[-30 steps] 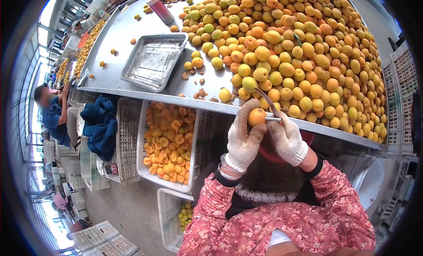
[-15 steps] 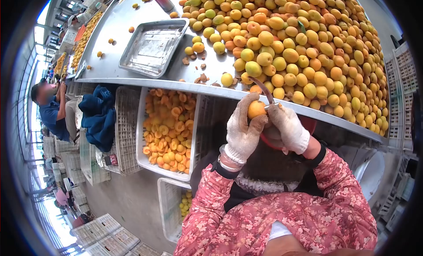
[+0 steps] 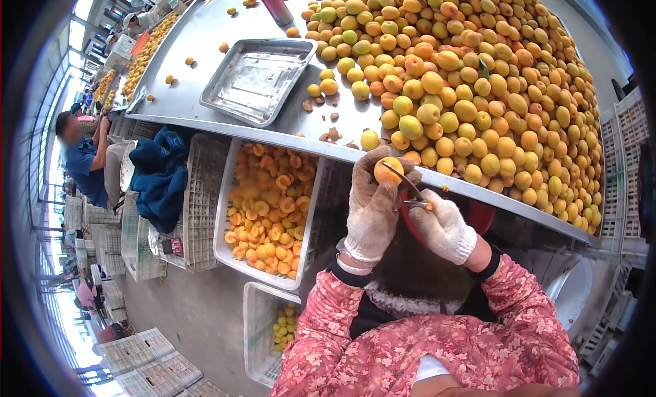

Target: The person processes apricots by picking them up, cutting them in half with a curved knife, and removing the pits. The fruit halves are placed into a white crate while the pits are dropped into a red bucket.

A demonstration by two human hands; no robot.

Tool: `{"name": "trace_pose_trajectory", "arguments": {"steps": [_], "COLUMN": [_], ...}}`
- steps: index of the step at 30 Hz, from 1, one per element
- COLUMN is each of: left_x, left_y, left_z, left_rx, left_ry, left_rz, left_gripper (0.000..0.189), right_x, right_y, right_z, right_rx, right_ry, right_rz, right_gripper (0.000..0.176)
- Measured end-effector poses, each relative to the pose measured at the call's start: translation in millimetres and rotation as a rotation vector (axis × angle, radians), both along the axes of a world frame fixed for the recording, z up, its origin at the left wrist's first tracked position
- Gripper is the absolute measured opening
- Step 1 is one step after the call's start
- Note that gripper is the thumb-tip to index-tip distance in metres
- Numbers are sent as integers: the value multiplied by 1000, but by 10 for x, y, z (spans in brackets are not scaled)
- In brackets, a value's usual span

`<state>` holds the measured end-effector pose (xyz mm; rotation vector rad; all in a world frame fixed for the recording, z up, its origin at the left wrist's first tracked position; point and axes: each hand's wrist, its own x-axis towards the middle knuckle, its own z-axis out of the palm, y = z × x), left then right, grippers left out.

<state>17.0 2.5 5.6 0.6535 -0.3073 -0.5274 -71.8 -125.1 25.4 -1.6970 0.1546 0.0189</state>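
White gloves cover both of my hands at the table's front edge. My left hand [image 3: 374,209] grips a yellow-orange apricot [image 3: 388,170] between fingers and thumb. My right hand [image 3: 441,223] is closed on the handle of a curved knife [image 3: 404,178], whose blade lies against the apricot. A large heap of apricots [image 3: 492,103] covers the right part of the metal table [image 3: 178,100]. Below the edge, a red bucket [image 3: 480,218] is partly hidden behind my right hand. Left of my hands, a white crate [image 3: 224,243] holds halved apricots [image 3: 270,212].
An empty metal tray [image 3: 256,79] and a red cylinder [image 3: 273,5] are on the table. A blue cloth [image 3: 160,178] hangs over crates at the left. Another crate [image 3: 254,329] with small green-yellow fruit is on the floor. A seated person [image 3: 89,158] is at far left.
The knife blade has come from above the fruit onto its face. My right hand has moved lower and a little right. The whole view has shifted slightly.
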Motion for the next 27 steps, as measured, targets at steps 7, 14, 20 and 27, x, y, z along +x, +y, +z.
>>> {"name": "trace_pose_trajectory", "arguments": {"steps": [7, 14, 20, 27], "left_x": [-31, -48, -35, -56], "left_y": [-20, -79, -99, -120], "left_z": [53, 17, 99, 62], "left_rx": [100, 161, 322, 34], "left_ry": [-93, -111, -223, 210], "left_rz": [82, 43, 180, -65], "left_gripper": [57, 51, 48, 53], "right_x": [0, 32, 36, 104], "right_y": [47, 86, 53, 47], "right_z": [-137, -359, -202, -301], "right_rx": [-173, -96, -183, -299], "right_ry": [-142, -153, -124, -211], "right_rz": [-39, -107, -107, -120], "right_gripper": [11, 12, 14, 20]}}
